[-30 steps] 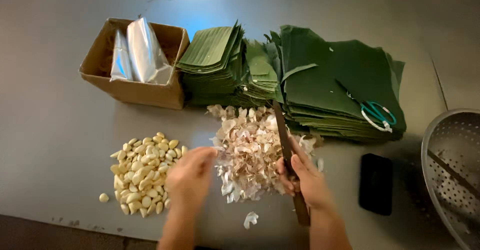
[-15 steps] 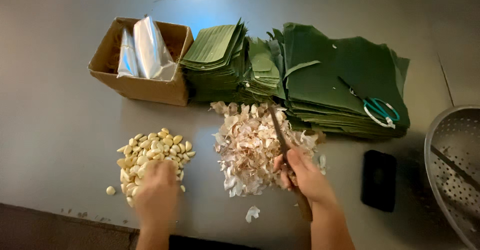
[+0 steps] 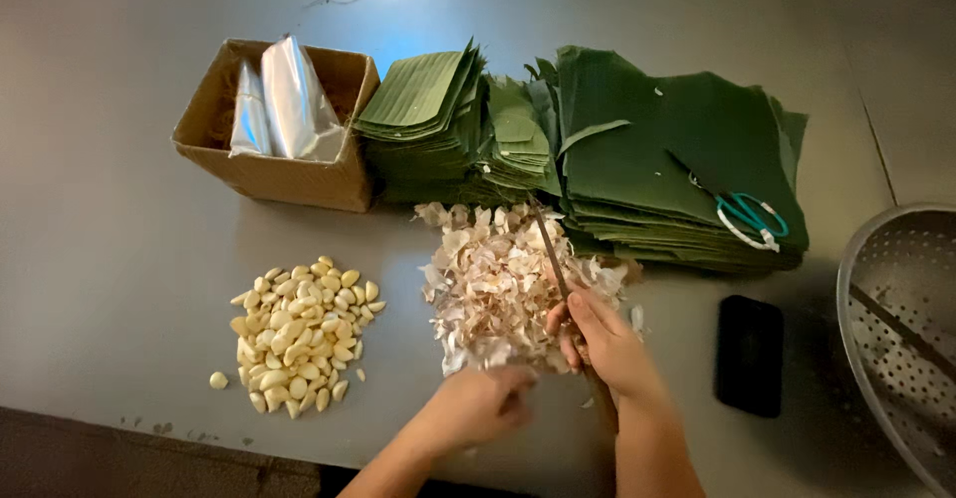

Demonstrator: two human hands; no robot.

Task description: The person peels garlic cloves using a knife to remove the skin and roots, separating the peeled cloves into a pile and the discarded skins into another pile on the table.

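Grey table [image 3: 119, 259]: brown cardboard box [image 3: 289, 174] far left, silver bags [image 3: 284, 100] inside.

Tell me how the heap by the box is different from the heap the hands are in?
The peeled garlic cloves are plump, smooth and pale yellow; the garlic skins are thin, papery flakes, whitish-pink. The clove heap lies alone, untouched; the skin heap has the left hand at its near edge and the right hand holding a knife over it. Both lie on the grey table.
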